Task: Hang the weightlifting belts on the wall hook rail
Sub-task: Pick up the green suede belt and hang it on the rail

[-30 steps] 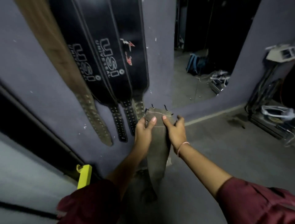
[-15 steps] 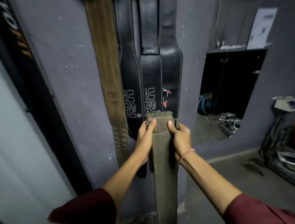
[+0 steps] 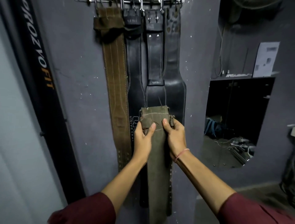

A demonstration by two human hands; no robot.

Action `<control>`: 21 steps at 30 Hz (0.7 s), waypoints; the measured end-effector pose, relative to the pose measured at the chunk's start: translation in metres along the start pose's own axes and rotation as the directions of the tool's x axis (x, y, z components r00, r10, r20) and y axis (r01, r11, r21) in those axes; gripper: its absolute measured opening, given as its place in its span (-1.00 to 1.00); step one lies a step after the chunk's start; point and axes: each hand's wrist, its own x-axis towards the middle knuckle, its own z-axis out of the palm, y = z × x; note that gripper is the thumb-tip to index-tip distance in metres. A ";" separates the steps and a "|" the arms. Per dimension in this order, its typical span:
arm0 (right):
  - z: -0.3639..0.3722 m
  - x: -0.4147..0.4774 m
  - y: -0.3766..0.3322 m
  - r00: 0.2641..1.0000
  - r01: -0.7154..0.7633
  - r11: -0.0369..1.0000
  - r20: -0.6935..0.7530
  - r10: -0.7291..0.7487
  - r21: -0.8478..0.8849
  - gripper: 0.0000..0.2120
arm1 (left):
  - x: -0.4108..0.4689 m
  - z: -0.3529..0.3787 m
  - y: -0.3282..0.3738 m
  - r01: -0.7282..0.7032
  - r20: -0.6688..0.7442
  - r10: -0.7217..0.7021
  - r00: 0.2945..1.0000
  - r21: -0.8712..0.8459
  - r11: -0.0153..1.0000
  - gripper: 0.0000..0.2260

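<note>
I hold an olive-grey suede belt (image 3: 158, 167) upright in front of the wall, its buckle end up. My left hand (image 3: 143, 140) grips its left edge, thumb on the front. My right hand (image 3: 175, 137) grips the right edge the same way. Two buckle prongs stick up from the belt's top. High on the wall runs the metal hook rail (image 3: 138, 1). From it hang a brown suede belt (image 3: 116, 83) and three black leather belts (image 3: 156, 64), side by side. The held belt's top is well below the rail.
A dark door frame with "FIT" lettering (image 3: 43, 76) stands at the left. A wall opening (image 3: 236, 121) at the right shows a dim floor with a blue bag and cables. A paper sheet (image 3: 265, 59) leans above it. Equipment sits at the far right edge.
Both hands have lifted the olive belt up along the wall. My view has tilted up, so the hook rail and the tops of the hanging belts now show.
</note>
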 end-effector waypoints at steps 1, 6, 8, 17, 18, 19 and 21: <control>0.001 0.004 -0.003 0.999 0.024 1.000 0.031 -0.023 -0.011 -0.81 | 0.005 0.001 0.002 -0.022 -0.037 0.022 0.999 -0.008 1.000 -0.73; -0.008 0.002 -0.004 0.975 0.104 0.994 0.201 -0.098 -0.018 -0.83 | 0.027 0.007 0.017 -0.088 -0.157 0.084 0.984 -0.014 0.996 -0.76; -0.023 -0.014 0.021 0.971 0.051 0.999 0.235 -0.049 0.000 -0.82 | 0.034 0.007 0.023 -0.098 -0.186 0.096 0.978 0.000 0.995 -0.78; -0.013 -0.003 -0.002 0.981 0.080 0.996 0.181 -0.073 -0.032 -0.88 | 0.034 0.014 0.037 -0.093 -0.136 0.096 0.986 0.029 0.995 -0.80; -0.006 0.008 -0.016 0.980 0.105 0.994 0.170 -0.099 -0.026 -0.87 | 0.034 0.016 0.040 -0.100 -0.134 0.103 0.986 0.024 0.995 -0.81; -0.002 0.014 -0.024 0.979 0.116 0.993 0.170 -0.112 -0.014 -0.84 | 0.035 0.016 0.043 -0.110 -0.131 0.111 0.985 0.020 0.994 -0.81; -0.002 0.005 -0.018 0.975 0.105 0.994 0.197 -0.103 -0.001 -0.82 | 0.040 0.014 0.052 -0.121 -0.125 0.123 0.984 0.025 0.992 -0.81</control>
